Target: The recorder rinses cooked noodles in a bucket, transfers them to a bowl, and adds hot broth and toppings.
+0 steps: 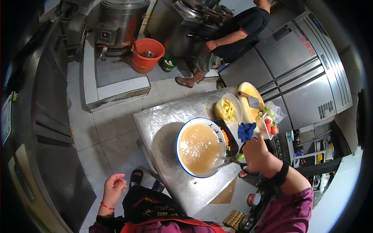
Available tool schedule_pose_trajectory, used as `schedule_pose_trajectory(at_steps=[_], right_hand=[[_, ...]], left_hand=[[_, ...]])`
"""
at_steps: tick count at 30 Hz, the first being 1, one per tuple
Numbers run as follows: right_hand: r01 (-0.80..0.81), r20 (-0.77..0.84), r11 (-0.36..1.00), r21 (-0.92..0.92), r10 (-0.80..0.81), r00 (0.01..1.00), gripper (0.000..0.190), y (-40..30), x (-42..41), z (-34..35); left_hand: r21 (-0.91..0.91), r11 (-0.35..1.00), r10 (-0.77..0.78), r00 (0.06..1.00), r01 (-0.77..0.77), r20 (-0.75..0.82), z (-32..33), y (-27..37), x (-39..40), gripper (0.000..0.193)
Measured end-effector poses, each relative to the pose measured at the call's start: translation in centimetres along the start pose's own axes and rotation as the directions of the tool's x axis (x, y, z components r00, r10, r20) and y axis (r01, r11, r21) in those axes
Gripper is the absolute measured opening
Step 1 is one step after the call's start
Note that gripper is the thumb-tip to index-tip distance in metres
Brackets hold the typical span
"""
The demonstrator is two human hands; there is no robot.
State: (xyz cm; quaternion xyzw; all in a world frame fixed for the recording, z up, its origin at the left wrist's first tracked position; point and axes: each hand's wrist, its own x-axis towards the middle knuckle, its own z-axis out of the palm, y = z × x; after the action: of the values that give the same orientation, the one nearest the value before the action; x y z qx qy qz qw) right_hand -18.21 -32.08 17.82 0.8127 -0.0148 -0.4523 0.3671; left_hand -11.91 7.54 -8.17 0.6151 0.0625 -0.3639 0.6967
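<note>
A large white bowl (201,173) with a blue rim stands on the steel table (163,116). It is full of a tan, glossy liquid (198,151). My right hand (258,153) is closed around the black handles of a pair of scissors (244,167), whose blurred blades reach over the bowl's right edge. Something small and green (241,157) shows beside that hand; I cannot tell what it is. To the left of the table, my left hand (114,186) hangs with loosely curled fingers and nothing visible in it.
Behind the bowl are a black tray (233,142) of diced orange food, a plastic tub (228,109) of yellow food, a blue cloth (246,131), a cutting board (247,88) with a cleaver (254,102), and a vegetable basket (265,131). A person (233,32) stands near the refrigerator (303,70).
</note>
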Motion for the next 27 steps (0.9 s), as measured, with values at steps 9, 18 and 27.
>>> schedule_pose_trajectory(at_steps=[9, 18, 27], right_hand=[[-0.13, -0.002, 0.986, -0.099, 0.131, 0.991, 0.092, -5.6, 4.1, -2.4], [0.067, -0.025, 0.991, -0.112, -0.07, 0.997, 0.044, -6.7, 7.6, -3.9], [0.019, -0.299, 1.0, 0.02, -0.013, 0.954, 0.028, -6.0, 3.3, -1.5]], left_hand=[[-0.01, 1.0, -0.002, 1.0, 0.002, 0.01, -0.1, -0.5, -0.5, 0.022], [-0.02, 1.0, 0.006, 0.999, -0.007, -0.036, -1.0, -0.6, -1.4, 0.022], [0.0, 1.0, 0.004, 1.0, -0.004, 0.021, -0.7, -0.4, -1.2, 0.023]])
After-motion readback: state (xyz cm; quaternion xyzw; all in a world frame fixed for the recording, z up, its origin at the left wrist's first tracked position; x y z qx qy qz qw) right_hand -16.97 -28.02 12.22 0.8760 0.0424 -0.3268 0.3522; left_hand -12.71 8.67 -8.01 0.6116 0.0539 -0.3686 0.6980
